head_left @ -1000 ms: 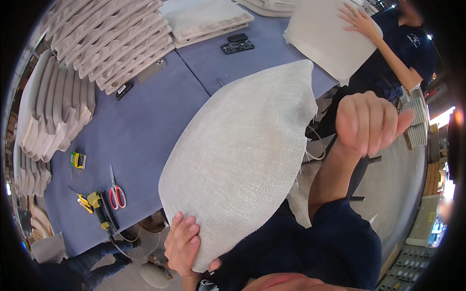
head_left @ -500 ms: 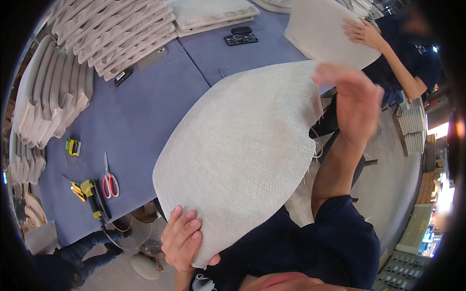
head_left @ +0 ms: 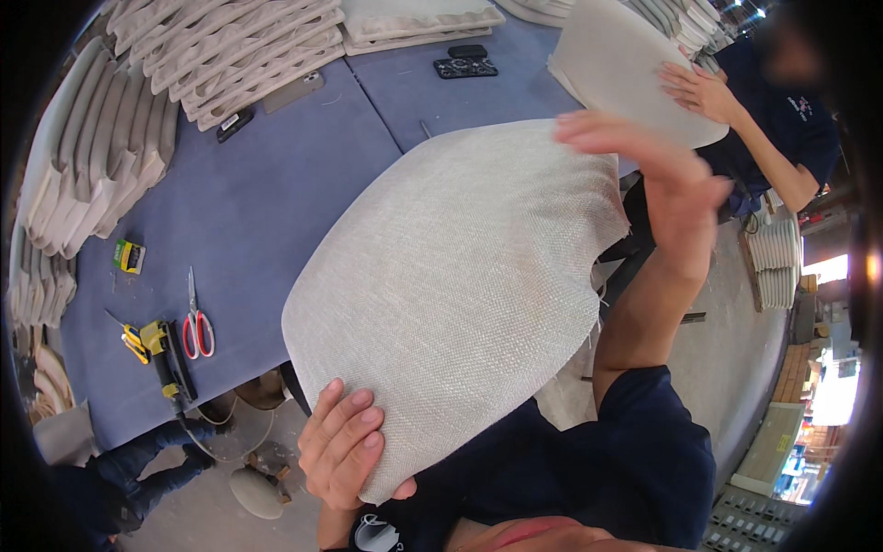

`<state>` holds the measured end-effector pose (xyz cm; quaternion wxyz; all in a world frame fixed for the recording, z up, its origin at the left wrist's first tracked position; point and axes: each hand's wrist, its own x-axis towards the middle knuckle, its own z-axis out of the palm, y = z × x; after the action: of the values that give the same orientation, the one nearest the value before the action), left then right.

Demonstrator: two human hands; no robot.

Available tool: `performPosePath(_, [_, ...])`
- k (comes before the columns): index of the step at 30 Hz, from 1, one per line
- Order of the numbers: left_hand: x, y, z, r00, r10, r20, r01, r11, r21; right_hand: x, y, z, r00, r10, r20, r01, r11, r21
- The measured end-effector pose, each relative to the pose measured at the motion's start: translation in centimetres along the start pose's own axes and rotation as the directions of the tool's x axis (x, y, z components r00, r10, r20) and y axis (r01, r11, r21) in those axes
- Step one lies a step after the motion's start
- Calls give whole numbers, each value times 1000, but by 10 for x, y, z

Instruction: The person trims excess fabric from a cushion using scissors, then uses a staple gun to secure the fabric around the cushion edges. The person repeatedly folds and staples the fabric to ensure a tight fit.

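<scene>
A fabric-covered seat panel (head_left: 441, 276), light grey and coarsely woven, is held up in front of me, tilted, with frayed threads along its right edge. My left hand (head_left: 340, 446) grips its lower corner, fingers on top and thumb at the underside. By the upper right corner is my right hand (head_left: 658, 170), blurred, its fingers stretched out over the edge. Whether they press on the fabric I cannot tell.
On the blue table (head_left: 239, 212) lie red-handled scissors (head_left: 197, 333), a staple gun (head_left: 166, 354), a yellow cutter (head_left: 134, 342) and phones. Stacks of curved panels (head_left: 101, 166) stand at the left and back. At the far right a co-worker's hand (head_left: 699, 92) rests on another panel (head_left: 625, 74).
My right hand has swept left and slightly down across the panel's top corner. The left hand keeps its grip. The view has shifted slightly.
</scene>
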<state>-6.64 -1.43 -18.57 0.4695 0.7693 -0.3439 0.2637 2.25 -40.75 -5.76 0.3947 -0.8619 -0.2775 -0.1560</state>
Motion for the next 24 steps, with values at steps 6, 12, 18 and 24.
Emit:
performPosePath(6, [0, -3, -2, 999, 18, 38, -16, 998, -53, -10, 4, -16, 868, -470, 158, 96, 472, 876])
performPosePath(12, [3, -4, -5, 1000, 4, 23, -3, 1000, -29, 17, -9, 33, 996, -76, 48, 73, 996, 56])
performPosePath(18, [-1, -2, -4, 998, 7, 60, -3, 998, -63, 1, -16, 6, 827, -520, 211, 64, 461, 885])
performPosePath(24, [10, 0, -3, 999, -28, 43, 31, 996, -82, -14, -22, 21, 629, -728, 273, -39, 322, 946])
